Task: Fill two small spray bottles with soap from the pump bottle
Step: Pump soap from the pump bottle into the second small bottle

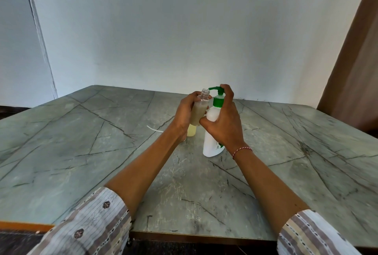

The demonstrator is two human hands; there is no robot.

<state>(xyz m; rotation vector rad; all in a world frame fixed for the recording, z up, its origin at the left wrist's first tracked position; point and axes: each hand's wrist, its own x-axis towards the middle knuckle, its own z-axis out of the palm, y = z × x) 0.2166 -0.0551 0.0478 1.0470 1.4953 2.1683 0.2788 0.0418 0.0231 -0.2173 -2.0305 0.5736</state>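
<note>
Small clear spray bottle (200, 109), capless, partly filled, was held under green nozzle of white pump bottle (211, 140) on marble table (81, 132). Left hand (187, 114) gripped it. Right hand (224, 119) wrapped pump bottle, finger on pump head. Second yellowish bottle (191, 130) stood behind left wrist.

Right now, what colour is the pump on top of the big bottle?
Green, on the white pump bottle; the head view shows it.

A grey-green marble-patterned counter (86, 152) carries a white pump bottle (210, 144) with a green top, a small bottle of yellowish liquid (191, 131) just beside it, and a thin white tube (154, 129) lying flat.
</note>
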